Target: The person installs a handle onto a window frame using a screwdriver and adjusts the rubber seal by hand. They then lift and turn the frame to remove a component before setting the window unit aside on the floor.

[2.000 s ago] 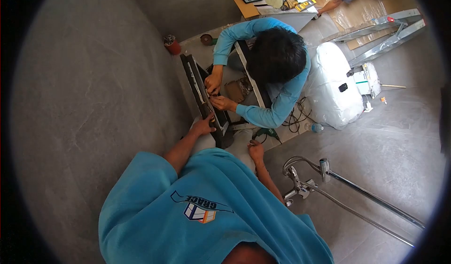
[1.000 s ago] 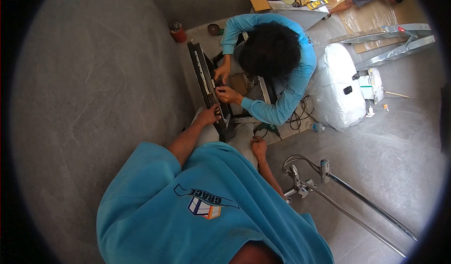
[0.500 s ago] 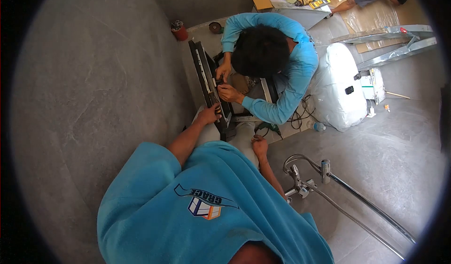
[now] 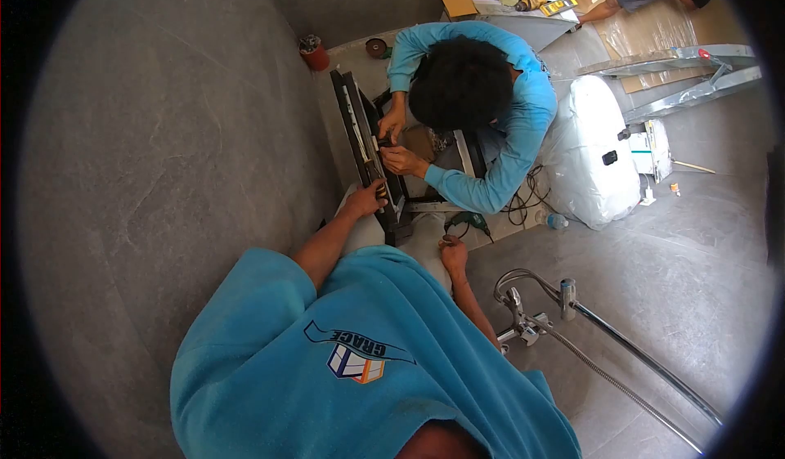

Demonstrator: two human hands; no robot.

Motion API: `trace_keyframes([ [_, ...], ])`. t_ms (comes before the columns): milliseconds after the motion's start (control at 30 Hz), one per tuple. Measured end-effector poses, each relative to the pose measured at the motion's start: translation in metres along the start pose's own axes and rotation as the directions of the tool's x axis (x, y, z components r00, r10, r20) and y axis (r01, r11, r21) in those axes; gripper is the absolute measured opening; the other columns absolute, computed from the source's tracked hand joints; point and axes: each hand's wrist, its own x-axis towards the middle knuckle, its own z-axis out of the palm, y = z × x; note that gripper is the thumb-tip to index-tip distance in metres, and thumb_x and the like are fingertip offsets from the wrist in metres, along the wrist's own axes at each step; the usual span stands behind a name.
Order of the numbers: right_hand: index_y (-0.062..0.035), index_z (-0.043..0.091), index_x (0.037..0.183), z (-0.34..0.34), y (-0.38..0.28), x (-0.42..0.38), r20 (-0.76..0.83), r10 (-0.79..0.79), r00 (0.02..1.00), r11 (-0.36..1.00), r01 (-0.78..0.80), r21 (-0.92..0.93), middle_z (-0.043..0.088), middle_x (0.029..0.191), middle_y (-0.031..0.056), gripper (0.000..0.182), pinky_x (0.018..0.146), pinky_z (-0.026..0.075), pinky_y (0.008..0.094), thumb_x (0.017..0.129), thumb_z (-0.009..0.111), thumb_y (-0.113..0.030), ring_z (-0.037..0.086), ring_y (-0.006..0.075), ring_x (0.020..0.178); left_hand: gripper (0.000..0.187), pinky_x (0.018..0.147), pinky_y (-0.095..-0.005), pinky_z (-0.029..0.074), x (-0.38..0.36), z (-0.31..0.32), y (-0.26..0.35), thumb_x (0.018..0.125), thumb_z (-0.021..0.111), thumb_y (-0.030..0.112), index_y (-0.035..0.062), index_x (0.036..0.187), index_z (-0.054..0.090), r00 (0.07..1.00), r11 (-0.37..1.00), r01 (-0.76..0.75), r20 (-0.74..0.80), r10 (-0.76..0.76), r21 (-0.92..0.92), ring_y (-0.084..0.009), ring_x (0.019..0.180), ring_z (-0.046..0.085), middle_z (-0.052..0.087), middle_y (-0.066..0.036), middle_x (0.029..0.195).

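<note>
One bent left hand [image 4: 365,201] touches the dark frame [image 4: 355,138] near the picture's middle and should press gently, while the right hand [image 4: 453,255], lower down, looks curled, both grips impossible to tell.

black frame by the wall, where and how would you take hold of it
Probably at the near end of the black frame, coming from the side of the wearer, with the grip around its long, narrow edge. It runs away from the wearer, putting that end closest, where the left hand rests; the co-worker's hands occupy the middle.
</note>
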Motion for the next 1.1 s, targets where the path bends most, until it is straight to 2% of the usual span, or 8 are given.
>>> trace_keyframes([
  [100,-0.0063,0.065,0.103,0.000,0.000,0.000,-0.009,0.001,1.000,1.000,-0.001,0.016,0.066,0.090,0.0174,0.032,0.078,0.047,0.0364,0.076,0.063,-0.023,0.062,0.0317,0.087,0.068,0.100,-0.0443,0.037,0.003,0.003,-0.004,0.083,0.058,0.042,0.0326,0.140,0.022,1.000,1.000,-0.016,-0.009,0.015,-0.024,-0.0415,0.117,0.044,0.041,-0.030,0.127],
  [200,-0.0063,0.065,0.103,0.001,0.002,0.002,0.006,0.004,1.000,1.000,-0.005,0.017,0.067,0.090,0.0174,0.032,0.078,0.047,0.0365,0.076,0.063,-0.023,0.062,0.0316,0.087,0.068,0.099,-0.0441,0.037,0.014,0.010,-0.013,0.083,0.059,0.040,0.0320,0.139,0.023,0.999,0.999,-0.028,-0.038,0.029,0.027,-0.0408,0.117,0.045,0.044,-0.028,0.127],
  [267,-0.0063,0.065,0.103,0.000,-0.002,0.000,0.002,0.014,1.000,0.999,-0.014,0.029,0.067,0.090,0.0173,0.032,0.078,0.047,0.0366,0.076,0.063,-0.022,0.063,0.0315,0.087,0.068,0.096,-0.0462,0.039,0.018,0.013,-0.019,0.080,0.060,0.045,0.0364,0.139,0.026,0.999,1.000,-0.010,-0.035,0.010,-0.017,-0.0376,0.116,0.048,0.040,-0.027,0.130],
  [467,-0.0058,0.064,0.103,0.000,0.000,0.001,0.009,0.011,1.000,1.000,-0.011,-0.014,0.066,0.089,0.0182,0.032,0.077,0.047,0.0367,0.076,0.063,-0.022,0.063,0.0314,0.086,0.067,0.095,-0.0463,0.040,0.018,0.015,-0.018,0.080,0.060,0.045,0.0362,0.138,0.026,0.998,0.999,-0.041,-0.053,0.040,-0.008,-0.0374,0.115,0.049,0.041,-0.027,0.129],
  [867,-0.0045,0.064,0.103,0.002,0.001,0.003,-0.003,-0.007,1.000,0.999,0.007,-0.031,0.066,0.091,0.0192,0.032,0.077,0.047,0.0369,0.076,0.063,-0.021,0.062,0.0320,0.087,0.068,0.095,-0.0471,0.040,0.016,0.013,-0.016,0.081,0.059,0.046,0.0369,0.138,0.025,0.999,0.999,0.001,-0.042,0.001,0.034,-0.0364,0.118,0.046,0.042,-0.024,0.130],
  [1100,-0.0056,0.064,0.104,0.003,0.004,0.003,0.007,0.012,1.000,1.000,-0.012,-0.003,0.066,0.092,0.0190,0.032,0.078,0.047,0.0370,0.076,0.063,-0.022,0.062,0.0319,0.087,0.068,0.095,-0.0471,0.039,0.018,0.014,-0.019,0.081,0.058,0.047,0.0370,0.139,0.024,1.000,1.000,-0.019,-0.025,0.019,-0.008,-0.0360,0.118,0.046,0.042,-0.023,0.130],
])
